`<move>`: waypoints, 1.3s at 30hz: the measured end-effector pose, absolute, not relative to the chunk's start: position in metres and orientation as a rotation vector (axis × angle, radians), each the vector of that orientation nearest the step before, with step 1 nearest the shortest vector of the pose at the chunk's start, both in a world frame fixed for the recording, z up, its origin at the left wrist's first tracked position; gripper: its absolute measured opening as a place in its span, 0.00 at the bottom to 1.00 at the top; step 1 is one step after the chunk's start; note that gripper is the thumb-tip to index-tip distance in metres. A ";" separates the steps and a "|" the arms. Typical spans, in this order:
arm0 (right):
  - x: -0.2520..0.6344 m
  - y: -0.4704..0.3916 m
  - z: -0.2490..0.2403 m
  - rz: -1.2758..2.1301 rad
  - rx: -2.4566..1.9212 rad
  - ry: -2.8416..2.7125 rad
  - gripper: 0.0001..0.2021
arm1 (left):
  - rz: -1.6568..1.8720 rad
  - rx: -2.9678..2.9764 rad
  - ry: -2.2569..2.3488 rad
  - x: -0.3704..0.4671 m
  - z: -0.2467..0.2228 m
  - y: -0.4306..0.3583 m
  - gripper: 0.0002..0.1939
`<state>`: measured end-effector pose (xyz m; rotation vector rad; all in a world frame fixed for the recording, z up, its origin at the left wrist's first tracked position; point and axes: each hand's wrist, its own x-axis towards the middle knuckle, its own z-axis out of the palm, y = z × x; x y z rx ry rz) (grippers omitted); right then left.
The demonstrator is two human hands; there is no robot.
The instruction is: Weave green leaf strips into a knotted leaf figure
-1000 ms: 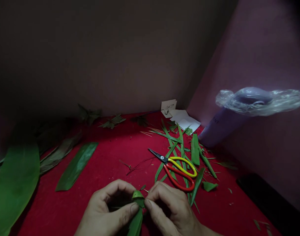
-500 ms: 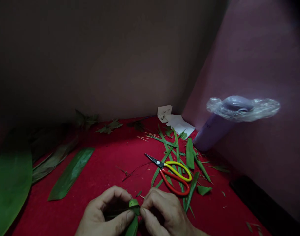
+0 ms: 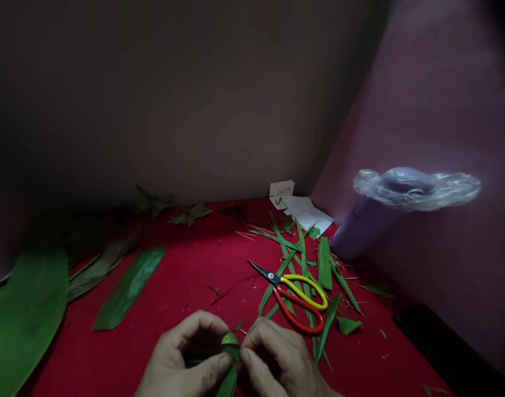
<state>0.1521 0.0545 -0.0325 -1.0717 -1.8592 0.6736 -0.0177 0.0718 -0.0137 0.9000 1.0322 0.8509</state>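
Observation:
At the bottom centre, a folded green leaf [image 3: 230, 351] stands between my two hands, with a paler rounded bend at its top and a strip running down out of view. My left hand [image 3: 186, 358] grips it from the left between thumb and index finger. My right hand [image 3: 279, 358] pinches at its right edge; thumb and index finger are pressed together, and what lies between them is hidden. Just beyond my right hand lie scissors [image 3: 273, 278] with one yellow and one red handle, blades pointing up and left, slightly apart.
Cut leaf strips [image 3: 304, 259] lie around the scissors on the red cloth [image 3: 186, 270]. Broad leaves [image 3: 33, 309] and a cut leaf piece [image 3: 130, 286] are at left. White papers [image 3: 306, 212], a purple bottle [image 3: 362, 226] wrapped in clear plastic and a dark flat object [image 3: 446, 342] line the right.
The whole view has shifted slightly, so things appear a little farther right. Both hands keep their hold around the folded leaf, with only small finger movement.

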 end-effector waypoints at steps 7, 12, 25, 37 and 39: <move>0.154 0.052 -0.033 0.741 -1.073 -1.870 0.07 | 0.860 0.932 1.061 -0.019 -0.011 0.072 0.11; 0.155 0.052 -0.034 0.738 -1.064 -1.890 0.07 | 0.884 0.942 1.118 -0.018 -0.010 0.072 0.12; 0.154 0.051 -0.029 0.866 -1.118 -1.825 0.07 | 0.925 0.815 1.138 -0.013 -0.005 0.070 0.13; 0.149 0.050 -0.035 1.024 -1.170 -1.722 0.09 | 0.923 0.773 1.113 -0.015 -0.009 0.070 0.12; 0.148 0.048 -0.038 1.045 -1.199 -1.700 0.10 | 0.919 0.777 1.108 -0.015 -0.010 0.070 0.12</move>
